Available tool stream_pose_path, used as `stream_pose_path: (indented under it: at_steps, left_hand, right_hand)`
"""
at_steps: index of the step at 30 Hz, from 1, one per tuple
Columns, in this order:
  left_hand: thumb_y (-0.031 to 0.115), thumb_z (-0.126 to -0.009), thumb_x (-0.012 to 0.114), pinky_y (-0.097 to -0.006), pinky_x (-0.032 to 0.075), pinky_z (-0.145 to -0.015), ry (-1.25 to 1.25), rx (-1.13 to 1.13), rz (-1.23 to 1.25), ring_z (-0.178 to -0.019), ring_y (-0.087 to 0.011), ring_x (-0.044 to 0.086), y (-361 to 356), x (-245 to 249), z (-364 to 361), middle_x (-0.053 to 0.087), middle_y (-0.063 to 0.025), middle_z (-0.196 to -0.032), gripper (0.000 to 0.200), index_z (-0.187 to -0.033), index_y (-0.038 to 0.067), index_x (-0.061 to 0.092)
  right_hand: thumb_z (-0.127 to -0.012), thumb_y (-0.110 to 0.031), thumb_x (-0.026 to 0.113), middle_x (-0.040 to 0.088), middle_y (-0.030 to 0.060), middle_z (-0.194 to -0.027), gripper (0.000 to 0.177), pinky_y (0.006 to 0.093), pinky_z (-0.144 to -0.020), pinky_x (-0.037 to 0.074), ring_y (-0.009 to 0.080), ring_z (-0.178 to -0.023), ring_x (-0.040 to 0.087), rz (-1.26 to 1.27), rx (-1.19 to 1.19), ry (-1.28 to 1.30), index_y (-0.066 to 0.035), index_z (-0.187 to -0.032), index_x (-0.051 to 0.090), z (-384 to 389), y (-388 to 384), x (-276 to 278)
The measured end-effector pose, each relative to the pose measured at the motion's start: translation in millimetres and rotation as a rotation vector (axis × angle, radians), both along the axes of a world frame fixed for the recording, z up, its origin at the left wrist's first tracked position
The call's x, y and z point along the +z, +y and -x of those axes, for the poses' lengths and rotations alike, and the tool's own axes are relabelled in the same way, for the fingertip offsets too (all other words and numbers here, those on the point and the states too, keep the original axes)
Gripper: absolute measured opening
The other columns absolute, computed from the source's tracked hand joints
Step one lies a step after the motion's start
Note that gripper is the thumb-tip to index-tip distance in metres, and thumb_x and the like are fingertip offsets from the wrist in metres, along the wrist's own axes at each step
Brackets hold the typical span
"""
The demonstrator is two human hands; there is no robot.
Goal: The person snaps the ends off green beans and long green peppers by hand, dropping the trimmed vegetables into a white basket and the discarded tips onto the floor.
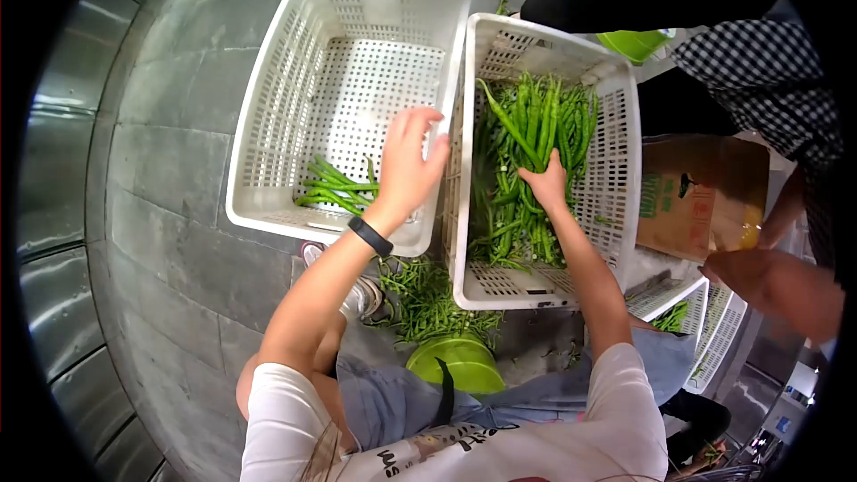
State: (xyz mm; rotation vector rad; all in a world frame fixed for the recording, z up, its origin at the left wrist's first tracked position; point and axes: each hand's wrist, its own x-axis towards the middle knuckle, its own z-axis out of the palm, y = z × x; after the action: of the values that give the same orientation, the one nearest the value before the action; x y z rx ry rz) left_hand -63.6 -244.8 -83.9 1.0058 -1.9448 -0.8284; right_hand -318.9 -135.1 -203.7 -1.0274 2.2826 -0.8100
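My left hand (411, 161), with a dark band on the wrist, is held over the right side of a white plastic crate (379, 71). Its fingers are apart and nothing shows in them. A few long green chili peppers (335, 186) lie at the near end of that crate's floor. In the second white crate (625, 116), a large heap of green chili peppers (509, 223) covers the middle. My right hand (547, 180) is closed around the lower ends of several long peppers (536, 120) on top of the heap.
Loose pepper stems and scraps (428, 299) are piled on the floor by a green bucket (457, 364) between my legs. A cardboard box (701, 196) stands at right, near another person's hand (768, 281). Further white crates (714, 330) sit at lower right.
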Motion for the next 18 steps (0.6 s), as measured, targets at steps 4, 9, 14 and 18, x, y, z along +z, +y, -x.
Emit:
stream_pose_path:
  at_steps: [4, 9, 14, 18]
  left_hand:
    - [0.022, -0.078, 0.072, -0.0317, 0.048, -0.083, -0.002, -0.163, -0.357, -0.095, -0.0217, 0.059, 58, 19, 32, 0.058, -0.0134, -0.11, 0.044, -0.112, 0.001, 0.053]
    - [0.021, -0.08, 0.073, -0.0306, 0.049, -0.083, 0.597, -0.148, -1.023, -0.098, -0.0196, 0.059, 100, 23, 77, 0.058, -0.0146, -0.113, 0.06, -0.125, -0.003, 0.042]
    - [0.0, -0.08, 0.062, -0.0288, 0.05, -0.075, 0.729, -0.11, -1.024, -0.088, -0.018, 0.061, 114, 1, 69, 0.061, -0.0079, -0.101, 0.034, -0.112, 0.002, 0.049]
    - [0.0, -0.079, 0.063, -0.0304, 0.048, -0.079, 0.774, -0.126, -0.987, -0.09, -0.0184, 0.06, 126, 16, 51, 0.061, -0.0078, -0.099, 0.033, -0.11, 0.002, 0.05]
  right_hand:
    - [-0.068, -0.024, 0.078, 0.063, 0.0232, -0.096, 0.076, 0.0413, -0.071, 0.05, 0.0359, -0.087, 0.063, 0.158, 0.102, 0.125, 0.009, -0.121, 0.035, -15, 28, 84]
    - [-0.069, -0.028, 0.077, 0.064, 0.0222, -0.092, 0.069, 0.0439, -0.068, 0.05, 0.041, -0.084, 0.062, 0.133, 0.262, 0.113, 0.001, -0.116, 0.035, -52, 64, 142]
    - [-0.074, -0.028, 0.076, 0.058, 0.0174, -0.113, 0.072, 0.0363, -0.084, 0.046, 0.0272, -0.101, 0.06, 0.233, 0.368, -0.213, -0.001, -0.126, 0.034, -60, 101, 128]
    - [-0.076, -0.027, 0.075, 0.055, 0.0131, -0.115, 0.067, 0.0314, -0.089, 0.042, 0.0201, -0.105, 0.053, 0.275, 0.32, -0.469, 0.001, -0.124, 0.039, -52, 114, 127]
